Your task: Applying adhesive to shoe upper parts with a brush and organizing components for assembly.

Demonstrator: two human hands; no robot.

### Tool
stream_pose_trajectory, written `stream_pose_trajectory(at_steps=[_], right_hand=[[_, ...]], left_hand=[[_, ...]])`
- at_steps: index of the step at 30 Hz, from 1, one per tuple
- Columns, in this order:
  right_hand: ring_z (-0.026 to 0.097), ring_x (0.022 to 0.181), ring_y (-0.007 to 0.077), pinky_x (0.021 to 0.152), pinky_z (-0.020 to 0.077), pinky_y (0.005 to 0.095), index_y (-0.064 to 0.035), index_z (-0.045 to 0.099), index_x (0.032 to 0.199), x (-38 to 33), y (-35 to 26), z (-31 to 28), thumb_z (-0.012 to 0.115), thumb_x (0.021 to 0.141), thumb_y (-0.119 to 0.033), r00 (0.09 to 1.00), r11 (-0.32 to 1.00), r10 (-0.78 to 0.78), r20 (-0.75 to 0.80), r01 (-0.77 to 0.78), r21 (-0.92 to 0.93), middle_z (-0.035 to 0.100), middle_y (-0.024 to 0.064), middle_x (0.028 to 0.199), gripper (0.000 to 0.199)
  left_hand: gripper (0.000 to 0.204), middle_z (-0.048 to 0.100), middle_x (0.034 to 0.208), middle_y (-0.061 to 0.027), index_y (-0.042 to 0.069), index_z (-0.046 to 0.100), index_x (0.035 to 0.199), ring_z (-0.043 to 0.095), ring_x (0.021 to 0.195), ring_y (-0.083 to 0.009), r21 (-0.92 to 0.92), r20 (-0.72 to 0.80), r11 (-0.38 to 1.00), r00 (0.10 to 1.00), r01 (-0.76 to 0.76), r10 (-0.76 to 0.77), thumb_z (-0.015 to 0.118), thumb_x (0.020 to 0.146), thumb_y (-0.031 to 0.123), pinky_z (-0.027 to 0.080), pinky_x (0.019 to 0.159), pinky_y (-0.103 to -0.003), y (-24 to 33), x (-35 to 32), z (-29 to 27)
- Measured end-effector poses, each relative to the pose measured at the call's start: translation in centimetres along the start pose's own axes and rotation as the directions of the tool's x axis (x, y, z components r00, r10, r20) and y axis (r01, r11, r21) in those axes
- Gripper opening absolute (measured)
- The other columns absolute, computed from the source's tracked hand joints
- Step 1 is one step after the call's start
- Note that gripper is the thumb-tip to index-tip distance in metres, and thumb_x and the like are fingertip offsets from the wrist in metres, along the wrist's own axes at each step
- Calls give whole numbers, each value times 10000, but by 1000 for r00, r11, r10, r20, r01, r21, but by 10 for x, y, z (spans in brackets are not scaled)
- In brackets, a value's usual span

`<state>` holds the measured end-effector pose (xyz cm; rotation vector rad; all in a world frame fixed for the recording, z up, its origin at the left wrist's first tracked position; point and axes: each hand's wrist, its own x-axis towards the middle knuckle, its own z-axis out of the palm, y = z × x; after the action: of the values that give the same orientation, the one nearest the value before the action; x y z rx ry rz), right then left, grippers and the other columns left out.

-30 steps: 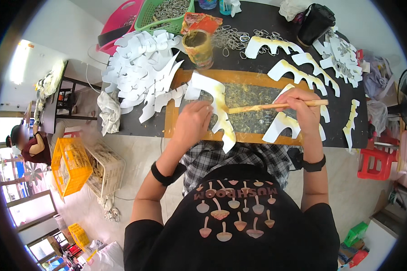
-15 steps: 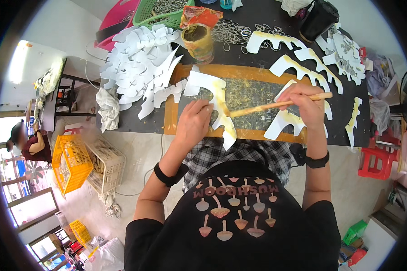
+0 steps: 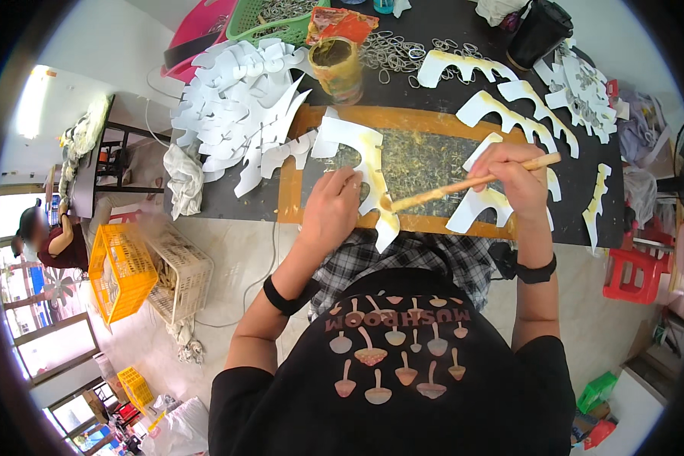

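A white, scallop-edged cut-out piece (image 3: pixel 372 156) lies on a dark, stained work mat (image 3: pixel 425 163) bordered with brown tape. Yellowish paste coats its curved right edge. My left hand (image 3: pixel 333 207) presses on the piece's left side, fingers bent and close together. In my right hand (image 3: pixel 515 178), closed round it, is a wooden-handled glue brush (image 3: pixel 452 185) held slantwise. Its tip touches the piece's lower right edge, just right of my left fingers. Another scalloped piece (image 3: pixel 482 205) lies partly under my right hand. A paste-smeared cup (image 3: pixel 336 74) stands behind the mat.
White cut-outs form a heap (image 3: pixel 228 99) at the left, beside a crumpled cloth (image 3: pixel 182 181). Several paste-edged pieces (image 3: pixel 501 114) lie at the right. Metal rings (image 3: pixel 391 57), a green basket (image 3: pixel 277 26) and a black jug (image 3: pixel 538 34) are at the back. Another person (image 3: pixel 59 239) is far left.
The brush tip has moved down along the piece's right edge, toward its lower end. My left hand stays on the piece almost unmoved.
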<state>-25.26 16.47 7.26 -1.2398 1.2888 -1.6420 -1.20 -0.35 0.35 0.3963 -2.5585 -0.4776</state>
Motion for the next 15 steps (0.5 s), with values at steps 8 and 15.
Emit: stream_pose_trajectory(at_steps=[8, 15], right_hand=[[615, 628, 208, 598, 518, 278, 92, 617, 754, -6, 5, 10, 472, 797, -31, 953, 999, -26, -301, 14, -40, 629, 181, 762, 195], [615, 645, 186, 630, 511, 272, 91, 619, 728, -18, 3, 14, 489, 772, -23, 979, 998, -18, -203, 4, -69, 631, 155, 763, 178]], left_hand=[[243, 578, 987, -156, -38, 596, 1003, 561, 868, -330, 34, -6, 999, 1000, -24, 24, 591, 761, -17, 464, 752, -392, 2, -1, 3], [342, 585, 1001, -159, 6, 546, 1007, 567, 867, -332, -54, -57, 997, 997, -55, 52, 700, 708, 67, 461, 744, -398, 17, -22, 2]])
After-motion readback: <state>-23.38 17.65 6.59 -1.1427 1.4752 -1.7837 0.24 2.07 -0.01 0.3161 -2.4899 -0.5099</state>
